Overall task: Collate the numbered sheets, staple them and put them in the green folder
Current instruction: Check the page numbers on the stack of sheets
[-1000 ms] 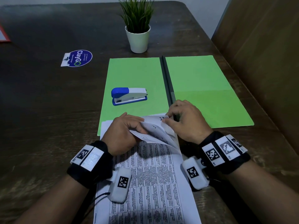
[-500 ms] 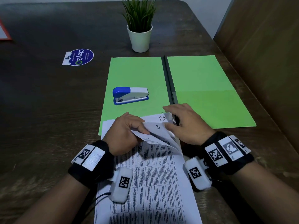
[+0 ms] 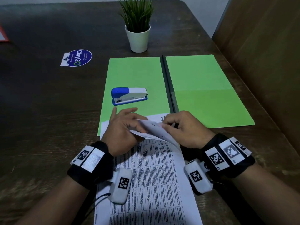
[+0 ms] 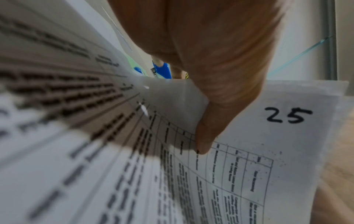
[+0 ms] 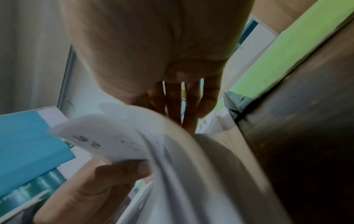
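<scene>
A stack of printed, hand-numbered sheets (image 3: 151, 176) lies at the near edge of the table, its top overlapping the open green folder (image 3: 203, 78). My left hand (image 3: 125, 127) holds the curled-back top corners of several sheets, thumb pressed on the sheet marked 25 (image 4: 287, 136); two of its fingers point out straight towards the stapler. My right hand (image 3: 181, 127) pinches the stack's top right corner, beside a sheet marked 14. The curled sheets (image 5: 114, 136) arch between both hands. A blue and white stapler (image 3: 129, 95) lies on the folder's left flap.
A potted plant (image 3: 138, 38) stands behind the folder. A blue round sticker (image 3: 78, 57) lies on the table to the left. A wooden panel (image 3: 267, 62) runs along the table's right edge. A red-edged item (image 3: 2, 36) shows at the far left.
The right hand has leafed further through the corners; the exposed number went from 23 to 14. Two left-hand fingers have straightened towards the stapler while its thumb keeps the curled sheets.
</scene>
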Demonstrator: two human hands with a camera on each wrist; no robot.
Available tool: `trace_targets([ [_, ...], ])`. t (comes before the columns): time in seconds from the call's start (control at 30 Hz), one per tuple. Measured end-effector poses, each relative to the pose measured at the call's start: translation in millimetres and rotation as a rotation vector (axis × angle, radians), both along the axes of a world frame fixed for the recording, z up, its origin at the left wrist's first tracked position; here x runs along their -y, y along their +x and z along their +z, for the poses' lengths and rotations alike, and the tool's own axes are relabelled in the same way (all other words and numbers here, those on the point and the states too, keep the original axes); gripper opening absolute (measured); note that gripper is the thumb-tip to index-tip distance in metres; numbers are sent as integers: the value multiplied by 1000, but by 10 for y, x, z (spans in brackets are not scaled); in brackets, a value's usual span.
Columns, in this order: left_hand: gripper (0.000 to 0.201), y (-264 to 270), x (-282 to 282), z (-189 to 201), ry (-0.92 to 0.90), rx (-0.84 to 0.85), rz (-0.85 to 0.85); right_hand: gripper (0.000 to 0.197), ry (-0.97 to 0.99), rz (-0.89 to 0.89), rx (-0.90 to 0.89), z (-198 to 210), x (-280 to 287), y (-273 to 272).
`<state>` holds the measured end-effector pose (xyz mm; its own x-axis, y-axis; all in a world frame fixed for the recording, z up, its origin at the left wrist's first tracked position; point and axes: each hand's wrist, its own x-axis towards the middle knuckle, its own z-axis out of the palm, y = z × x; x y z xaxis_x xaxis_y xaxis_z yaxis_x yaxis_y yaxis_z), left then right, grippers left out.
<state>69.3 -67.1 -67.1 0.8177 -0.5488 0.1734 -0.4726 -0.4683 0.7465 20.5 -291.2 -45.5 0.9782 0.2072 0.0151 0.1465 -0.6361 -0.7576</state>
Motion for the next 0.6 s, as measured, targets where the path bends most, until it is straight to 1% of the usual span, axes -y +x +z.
trace_targets([
  [0.07, 18, -12, 14, 2, -54, -53, -7, 49, 87, 14, -67, 16, -13, -12],
  [0.13, 11, -21, 28, 20, -115, -115, -2, 49, 106, 21, -106, 16, 0, -3],
  [0.2, 8, -30, 35, 38, -127, -124, -7, 39, 77, 15, -122, 13, 19, 6],
  [0.27, 16, -35, 29, 40, -101, -75, -26, 19, 63, -43, -119, 10, 33, 17],
  [0.3, 19, -31, 27, 42, -94, -67, -22, 15, -5, -72, -79, -1, 46, 24],
  [0.37, 22, -30, 28, 54, -108, -82, -5, 44, -257, -59, -32, -5, 61, 49],
  [0.4, 24, -32, 29, 55, -111, -82, -2, 56, -354, -38, -60, 10, 60, 58],
  [0.43, 25, -37, 32, 57, -108, -74, -2, 64, -410, -27, -87, 23, 58, 67],
  [0.5, 25, -45, 40, 65, -101, -69, -12, 66, -448, -23, -112, 22, 54, 68],
  [0.6, 22, -42, 45, 77, -97, -62, -17, 62, -420, -59, -79, 14, 48, 59],
])
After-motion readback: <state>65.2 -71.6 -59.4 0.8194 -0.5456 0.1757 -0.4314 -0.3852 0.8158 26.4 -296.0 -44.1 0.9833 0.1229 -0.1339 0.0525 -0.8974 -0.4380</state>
